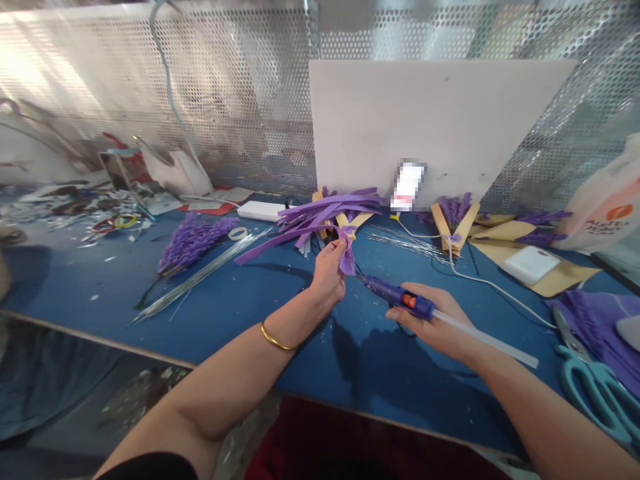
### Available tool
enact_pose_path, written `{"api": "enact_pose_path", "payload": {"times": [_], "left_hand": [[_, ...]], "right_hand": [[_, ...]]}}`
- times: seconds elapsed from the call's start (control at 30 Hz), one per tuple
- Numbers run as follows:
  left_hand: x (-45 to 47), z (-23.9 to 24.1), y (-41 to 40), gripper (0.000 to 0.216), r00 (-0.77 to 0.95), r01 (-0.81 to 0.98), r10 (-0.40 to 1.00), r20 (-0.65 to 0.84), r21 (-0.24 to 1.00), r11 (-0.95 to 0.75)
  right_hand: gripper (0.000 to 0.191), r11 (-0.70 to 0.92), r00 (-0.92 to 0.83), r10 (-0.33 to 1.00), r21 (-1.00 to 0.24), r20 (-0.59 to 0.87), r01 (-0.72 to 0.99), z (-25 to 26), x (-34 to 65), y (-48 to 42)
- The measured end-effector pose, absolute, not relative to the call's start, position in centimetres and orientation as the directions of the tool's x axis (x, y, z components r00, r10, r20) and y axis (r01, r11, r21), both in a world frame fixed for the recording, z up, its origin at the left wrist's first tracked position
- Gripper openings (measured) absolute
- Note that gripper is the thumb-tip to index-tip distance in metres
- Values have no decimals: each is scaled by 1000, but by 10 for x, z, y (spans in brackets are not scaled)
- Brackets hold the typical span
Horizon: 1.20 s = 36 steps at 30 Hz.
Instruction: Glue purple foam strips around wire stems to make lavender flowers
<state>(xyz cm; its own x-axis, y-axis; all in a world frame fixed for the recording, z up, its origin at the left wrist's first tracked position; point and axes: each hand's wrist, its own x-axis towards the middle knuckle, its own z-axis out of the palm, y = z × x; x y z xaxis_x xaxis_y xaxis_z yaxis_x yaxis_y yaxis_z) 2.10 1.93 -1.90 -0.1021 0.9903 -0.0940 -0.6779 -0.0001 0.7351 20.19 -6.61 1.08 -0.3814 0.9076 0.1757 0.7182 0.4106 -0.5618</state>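
Near the middle of the blue table, my left hand (330, 267) pinches a purple ribbon bow (347, 261) between thumb and fingers. My right hand (434, 319) is wrapped round a purple glue gun (393, 293), and a long clear glue stick (490, 340) juts out of its back. The gun's nozzle points left, close to the bow's lower end; whether they touch I cannot tell. Just behind my left hand lie loose purple strips (320, 220) over a paper-wrapped bundle (353, 223), partly hidden by them.
A lavender bunch (193, 243) and thin wires (200, 283) lie left. Behind stand a lit phone (409, 187) and a white board (425, 120). To the right are a wrapped bouquet (455, 220), a white cable (493, 285), a white box (531, 265) and teal scissors (595, 387).
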Motion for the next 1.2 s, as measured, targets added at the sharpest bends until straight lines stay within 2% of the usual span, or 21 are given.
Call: {"api": "enact_pose_path", "payload": {"times": [0.1, 0.2, 0.33, 0.43, 0.57, 0.73, 0.77, 0.83, 0.93, 1.0, 1.1, 1.2], "left_hand": [[20, -19, 20, 24, -101, -700, 989, -110, 714, 7], [21, -18, 19, 21, -99, -692, 988, -119, 722, 18], [25, -17, 15, 20, -97, -643, 985, -145, 764, 49], [27, -19, 13, 24, -63, -622, 989, -135, 780, 66], [28, -20, 10, 27, -12, -617, 994, -107, 783, 77], [28, -12, 2, 28, 65, -603, 993, -96, 789, 116], [29, -11, 1, 29, 75, -603, 992, -98, 788, 124], [30, -10, -2, 30, 85, -605, 990, -112, 784, 140], [34, -11, -4, 31, 90, -609, 986, -143, 775, 168], [37, -13, -5, 31, 87, -611, 982, -166, 770, 184], [41, -16, -7, 32, 70, -601, 978, -196, 774, 198], [43, -18, -9, 32, 70, -586, 976, -204, 784, 206]], "right_hand": [[39, 455, -377, 890, -472, 255, 755, 7, 203, -63], [37, 493, -362, 842, -297, 400, 818, 0, 208, -56], [33, 417, -324, 834, -127, 446, 900, -12, 224, -34], [28, 344, -280, 879, -105, 386, 933, -24, 243, -12], [21, 258, -212, 937, -140, 278, 956, -38, 266, 10], [35, 228, -174, 936, -151, 307, 962, -35, 275, 16], [36, 224, -155, 929, -178, 335, 958, -31, 273, 13], [32, 242, -94, 910, -333, 404, 911, -23, 263, 6], [23, 316, 0, 904, -667, 428, 675, -12, 242, -10], [24, 327, 3, 925, -803, 379, 499, -9, 228, -20], [30, 279, 41, 951, -910, 305, 307, -9, 214, -30], [34, 218, 106, 966, -961, 238, 170, -9, 209, -31]]}}
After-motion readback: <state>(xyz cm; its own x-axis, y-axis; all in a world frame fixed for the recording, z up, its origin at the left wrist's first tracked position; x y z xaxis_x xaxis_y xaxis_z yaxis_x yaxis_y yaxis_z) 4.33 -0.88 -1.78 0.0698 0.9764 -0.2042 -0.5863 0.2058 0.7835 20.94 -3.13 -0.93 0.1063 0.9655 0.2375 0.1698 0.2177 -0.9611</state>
